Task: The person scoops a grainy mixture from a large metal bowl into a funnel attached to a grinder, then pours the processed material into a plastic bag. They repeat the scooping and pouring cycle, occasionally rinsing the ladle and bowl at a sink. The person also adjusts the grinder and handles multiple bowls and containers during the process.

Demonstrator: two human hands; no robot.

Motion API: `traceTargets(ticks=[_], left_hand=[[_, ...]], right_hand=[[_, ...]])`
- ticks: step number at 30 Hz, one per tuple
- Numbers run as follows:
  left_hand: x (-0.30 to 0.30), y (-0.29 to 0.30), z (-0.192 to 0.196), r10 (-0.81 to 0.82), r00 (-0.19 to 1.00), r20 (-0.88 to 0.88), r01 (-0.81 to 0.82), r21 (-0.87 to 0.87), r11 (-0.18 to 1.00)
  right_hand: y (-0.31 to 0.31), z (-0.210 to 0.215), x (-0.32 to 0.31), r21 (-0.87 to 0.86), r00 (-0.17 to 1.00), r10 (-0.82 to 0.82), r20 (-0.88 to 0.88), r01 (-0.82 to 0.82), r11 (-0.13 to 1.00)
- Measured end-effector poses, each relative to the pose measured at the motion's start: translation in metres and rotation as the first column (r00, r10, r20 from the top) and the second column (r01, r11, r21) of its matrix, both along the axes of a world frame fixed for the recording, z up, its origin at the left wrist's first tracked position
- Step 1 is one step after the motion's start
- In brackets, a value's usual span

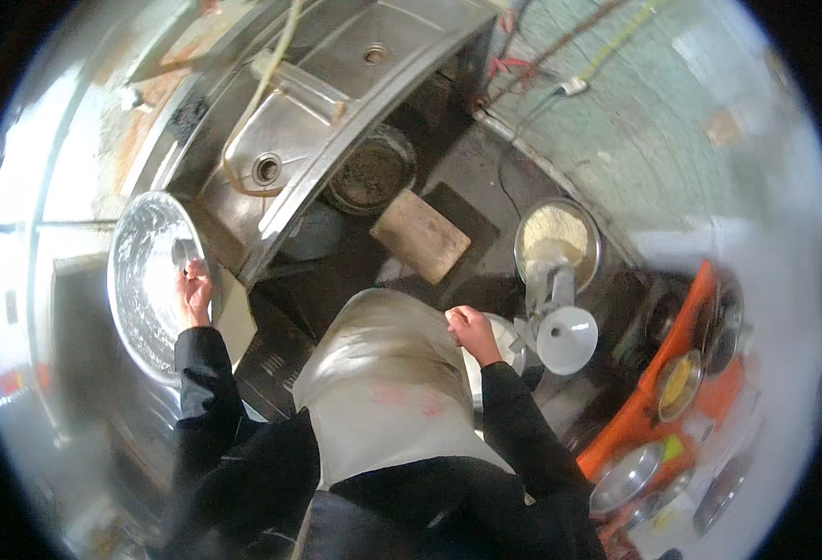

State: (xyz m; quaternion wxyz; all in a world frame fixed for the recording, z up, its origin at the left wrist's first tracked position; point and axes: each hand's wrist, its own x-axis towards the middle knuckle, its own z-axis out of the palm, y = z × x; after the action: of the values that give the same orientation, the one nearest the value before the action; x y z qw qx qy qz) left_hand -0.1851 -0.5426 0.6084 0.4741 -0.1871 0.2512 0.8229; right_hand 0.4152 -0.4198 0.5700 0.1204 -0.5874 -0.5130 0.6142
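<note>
At the left, beside the near corner of the steel sink (280, 140), my left hand (193, 291) has its grip closed on the rim of a big round metal basin (145, 280), fingers curled over the edge; the basin stands tilted, its wet, white-streaked inside facing me. My right hand (472, 331) is down by my apron (388, 383), loosely curled against a white container (504, 341) next to the white funnel (567, 334) of a small grinder; whether that grip actually holds anything I cannot tell.

I judge the basin the risk: held one-handed by a slick rim, it could slip and bang against the sink's edge or drop to the floor. My right elbow is also near the funnel and the steel bowl of pale flour (557, 238) beyond it, so a careless swing could knock them.

Much of the container is hidden behind my hand and apron, the basin's far rim washes out in glare, and the dishes on the orange tray (658, 401) at the right are too blurred to name.
</note>
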Motion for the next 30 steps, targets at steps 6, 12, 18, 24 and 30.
traceTargets(ticks=[6,12,18,24,30], left_hand=[[0.131,0.044,0.014,-0.329,0.92,-0.212,0.281,-0.228,0.932],[0.287,0.114,0.031,-0.844,0.503,-0.186,0.684,-0.511,0.52],[0.345,0.138,0.042,-0.956,0.095,-0.277,0.577,-0.768,0.28],[0.367,0.154,0.016,-0.959,-0.056,-0.278,0.482,-0.849,0.218],[0.389,0.187,0.001,-0.966,-0.118,-0.228,0.42,-0.893,0.159]], right_hand=[[-0.048,-0.044,0.051,0.041,0.984,-0.153,0.091,0.149,0.988],[-0.092,-0.071,0.079,0.227,0.927,-0.297,0.227,0.246,0.942],[-0.151,-0.09,0.113,0.055,0.841,-0.479,0.251,0.482,0.875],[-0.209,-0.11,0.134,-0.055,0.763,-0.614,0.202,0.635,0.77],[-0.197,-0.107,0.139,0.043,0.702,-0.673,0.231,0.684,0.728]])
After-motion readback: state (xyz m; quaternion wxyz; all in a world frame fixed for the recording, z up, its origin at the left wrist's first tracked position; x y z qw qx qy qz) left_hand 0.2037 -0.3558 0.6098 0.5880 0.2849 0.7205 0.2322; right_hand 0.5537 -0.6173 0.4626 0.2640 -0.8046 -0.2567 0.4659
